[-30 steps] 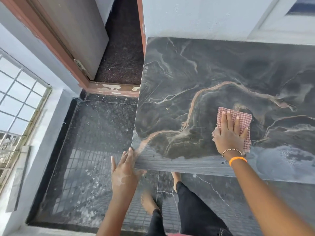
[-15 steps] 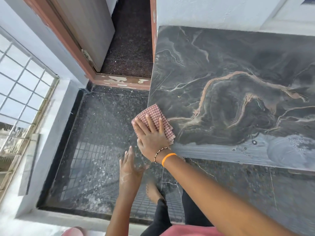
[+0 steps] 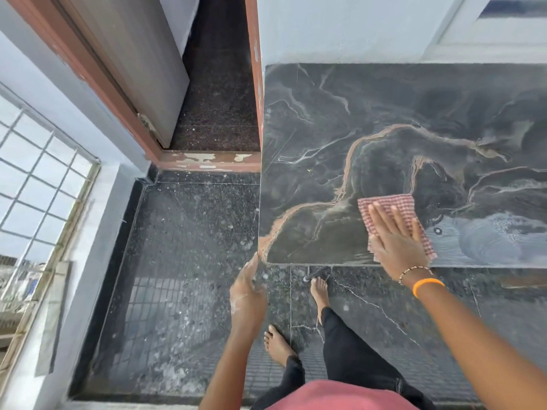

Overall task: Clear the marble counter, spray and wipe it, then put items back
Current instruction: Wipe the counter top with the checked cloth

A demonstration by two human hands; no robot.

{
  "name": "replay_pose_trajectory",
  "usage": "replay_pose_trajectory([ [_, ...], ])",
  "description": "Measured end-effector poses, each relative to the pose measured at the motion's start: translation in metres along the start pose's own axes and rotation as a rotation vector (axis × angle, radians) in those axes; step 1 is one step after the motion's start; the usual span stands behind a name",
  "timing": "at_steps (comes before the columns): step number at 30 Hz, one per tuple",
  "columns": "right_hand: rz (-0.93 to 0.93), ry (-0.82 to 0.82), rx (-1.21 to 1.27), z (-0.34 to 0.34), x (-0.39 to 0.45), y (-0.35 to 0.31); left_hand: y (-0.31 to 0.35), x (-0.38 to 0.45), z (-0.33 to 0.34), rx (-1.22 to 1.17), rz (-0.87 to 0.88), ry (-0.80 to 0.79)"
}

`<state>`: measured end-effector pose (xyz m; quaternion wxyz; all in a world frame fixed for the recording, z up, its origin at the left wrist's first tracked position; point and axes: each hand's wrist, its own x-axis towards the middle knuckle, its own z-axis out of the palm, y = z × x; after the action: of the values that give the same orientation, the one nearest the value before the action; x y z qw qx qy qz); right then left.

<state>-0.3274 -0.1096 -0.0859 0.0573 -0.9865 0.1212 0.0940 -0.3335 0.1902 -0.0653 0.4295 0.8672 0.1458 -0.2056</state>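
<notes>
Marble bench (image 3: 384, 113): right hand (image 3: 395, 244) spread flat, pressing red-checked cloth (image 3: 393, 208) near front edge. Left hand (image 3: 247, 291) loosely open, empty, fingertips at bench corner.

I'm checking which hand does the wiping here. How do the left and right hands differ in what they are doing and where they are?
The right hand lies flat, fingers spread, pressing the checked cloth on the marble counter; the left hand holds nothing. The right hand is on the counter top near the front edge; the left hand is below it, fingertips at the front left corner. The right wrist wears an orange band; the left wrist is bare. Both hands are bare.
</notes>
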Motion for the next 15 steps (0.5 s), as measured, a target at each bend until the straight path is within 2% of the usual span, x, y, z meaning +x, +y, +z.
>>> replay_pose_trajectory([
  [2,0.174,0.007,0.063,-0.003,-0.005,0.016,-0.001,0.005,0.001,0.061,-0.016,-0.071],
  [4,0.324,0.028,0.101,0.000,-0.013,0.005,-0.001,0.006,0.001,0.083,-0.016,-0.106],
  [7,0.404,0.037,0.139,0.004,-0.021,-0.044,-0.003,0.004,0.002,0.034,-0.001,-0.099],
  [10,0.261,0.006,0.151,0.012,-0.026,-0.100,-0.009,-0.001,0.002,0.007,0.037,-0.159],
  [15,-0.138,-0.047,0.094,0.019,-0.032,-0.195,-0.021,-0.002,-0.002,-0.005,0.191,-0.256],
])
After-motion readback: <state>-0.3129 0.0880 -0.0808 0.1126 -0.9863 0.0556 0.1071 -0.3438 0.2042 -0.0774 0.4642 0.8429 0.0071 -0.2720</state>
